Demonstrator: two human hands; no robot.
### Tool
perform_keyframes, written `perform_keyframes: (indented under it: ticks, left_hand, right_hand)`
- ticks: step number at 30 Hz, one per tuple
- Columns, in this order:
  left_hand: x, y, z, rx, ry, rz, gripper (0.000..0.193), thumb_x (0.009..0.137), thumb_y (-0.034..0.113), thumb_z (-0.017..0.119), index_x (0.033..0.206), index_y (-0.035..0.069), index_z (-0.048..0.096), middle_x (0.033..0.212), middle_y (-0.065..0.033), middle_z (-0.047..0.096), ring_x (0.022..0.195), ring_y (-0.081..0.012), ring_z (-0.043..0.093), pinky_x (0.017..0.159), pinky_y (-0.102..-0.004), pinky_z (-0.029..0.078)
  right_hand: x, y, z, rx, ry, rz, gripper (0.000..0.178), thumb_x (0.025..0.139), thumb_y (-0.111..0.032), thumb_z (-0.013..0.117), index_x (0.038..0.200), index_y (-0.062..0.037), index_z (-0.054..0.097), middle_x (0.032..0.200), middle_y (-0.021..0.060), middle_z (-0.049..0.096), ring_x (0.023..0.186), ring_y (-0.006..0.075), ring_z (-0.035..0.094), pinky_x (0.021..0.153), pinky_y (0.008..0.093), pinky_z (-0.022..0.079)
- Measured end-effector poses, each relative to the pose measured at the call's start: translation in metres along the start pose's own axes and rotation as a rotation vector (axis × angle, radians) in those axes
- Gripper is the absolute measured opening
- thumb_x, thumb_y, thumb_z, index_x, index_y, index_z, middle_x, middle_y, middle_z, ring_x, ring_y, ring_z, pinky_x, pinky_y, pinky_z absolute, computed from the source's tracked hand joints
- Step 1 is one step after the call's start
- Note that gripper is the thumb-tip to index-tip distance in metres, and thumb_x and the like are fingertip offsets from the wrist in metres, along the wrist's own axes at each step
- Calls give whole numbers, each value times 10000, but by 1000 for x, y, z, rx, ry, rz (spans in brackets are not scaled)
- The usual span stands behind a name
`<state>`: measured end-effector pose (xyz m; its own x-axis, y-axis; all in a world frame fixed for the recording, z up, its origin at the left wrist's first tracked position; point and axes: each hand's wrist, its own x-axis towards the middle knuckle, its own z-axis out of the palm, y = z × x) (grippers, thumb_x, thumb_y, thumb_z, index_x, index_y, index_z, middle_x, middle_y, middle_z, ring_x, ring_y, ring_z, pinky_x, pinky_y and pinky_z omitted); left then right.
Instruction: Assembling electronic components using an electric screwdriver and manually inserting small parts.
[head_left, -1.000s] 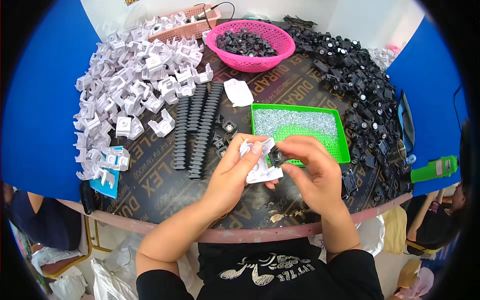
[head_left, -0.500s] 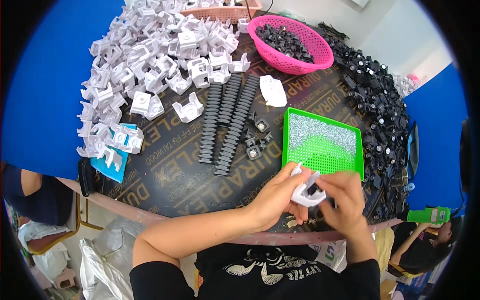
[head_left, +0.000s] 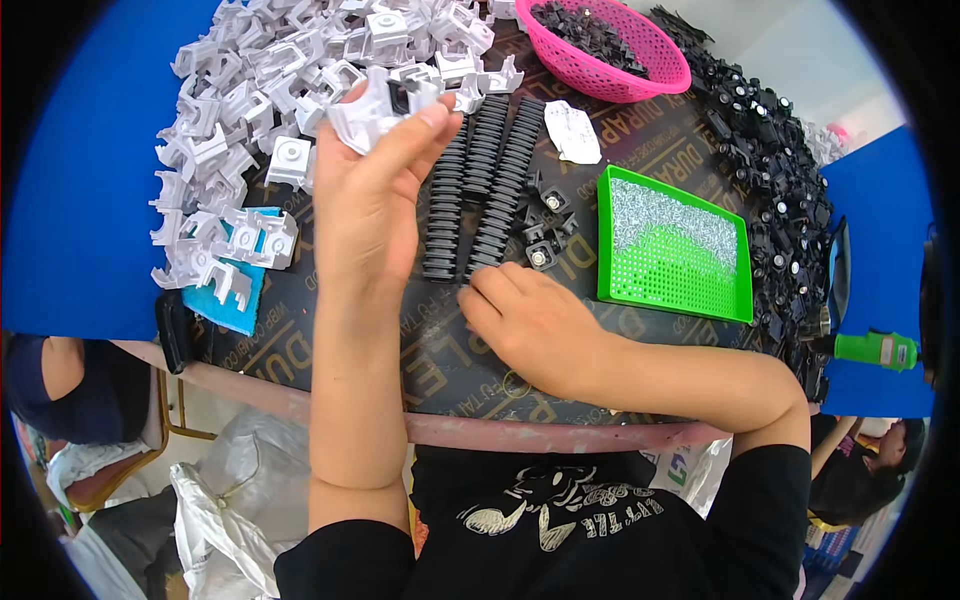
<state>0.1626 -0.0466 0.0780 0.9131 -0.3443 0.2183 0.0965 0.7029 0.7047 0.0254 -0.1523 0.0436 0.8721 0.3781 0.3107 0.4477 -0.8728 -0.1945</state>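
Raised over the left side of the table, my left hand [head_left: 368,195] grips a white plastic bracket [head_left: 364,118] with open curved jaws. A small black piece [head_left: 399,96] shows at the bracket. Lower and to the right, my right hand [head_left: 535,325] has its fingers bent together at the near end of a black ribbed row [head_left: 497,200]; its fingertips are partly hidden, so what they hold cannot be made out. Two more black ribbed rows [head_left: 484,150] lie alongside. A few loose black square parts [head_left: 543,256] with metal centres lie just right of them.
White brackets [head_left: 290,60] are heaped at the far left, some on a blue cloth [head_left: 235,305]. A green perforated tray [head_left: 675,310] holds small silvery pieces. A pink basket [head_left: 665,85] holds black parts; more black parts [head_left: 780,210] line the right. A crumpled white paper [head_left: 572,132] lies between.
My hands have parted from above the tray's near edge. The left hand carried the white bracket up and left; the right hand moved left to the black rows' near end. The view has shifted slightly.
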Motion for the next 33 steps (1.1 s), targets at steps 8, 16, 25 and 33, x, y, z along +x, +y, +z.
perform_keyframes:
  ticks: [8, 16, 25, 33]
  left_hand:
    - [-4, -29, -3, 358, 33, -62, 614, 745, -78, 728, 1257, -52, 391, 1163, -159, 578, 1028, -201, 620, 882, -307, 515]
    - [-19, -35, 18, 489, -181, -98, 658, 733, -84, 728, 1309, 27, 430, 1209, -111, 564, 1085, -178, 580, 910, -316, 498]
    - [-88, -56, 64, 813, -576, 119, 705, 638, -51, 783, 1286, 59, 528, 1270, -111, 470, 1177, -238, 531, 867, -328, 558]
    - [-94, -61, 66, 821, -535, 241, 725, 609, -40, 813, 1276, 67, 548, 1251, -122, 476, 1145, -231, 532, 869, -321, 541]
  right_hand:
    - [6, -2, 7, -21, -69, 75, 207, 731, -90, 641, 902, -16, 552, 872, 110, 564, 820, 266, 597, 714, 367, 492]
    - [-23, 5, -85, 883, 82, 663, 188, 824, -62, 685, 921, -18, 531, 749, 82, 629, 679, 140, 648, 546, 279, 489]
    - [-77, 8, -96, 1054, 714, 749, 193, 826, 5, 701, 934, -26, 543, 741, 20, 649, 654, 52, 618, 575, 175, 465]
    - [-83, 5, -75, 1251, 891, 707, 166, 857, 30, 650, 886, -30, 498, 934, 61, 578, 806, 72, 575, 633, 216, 514]
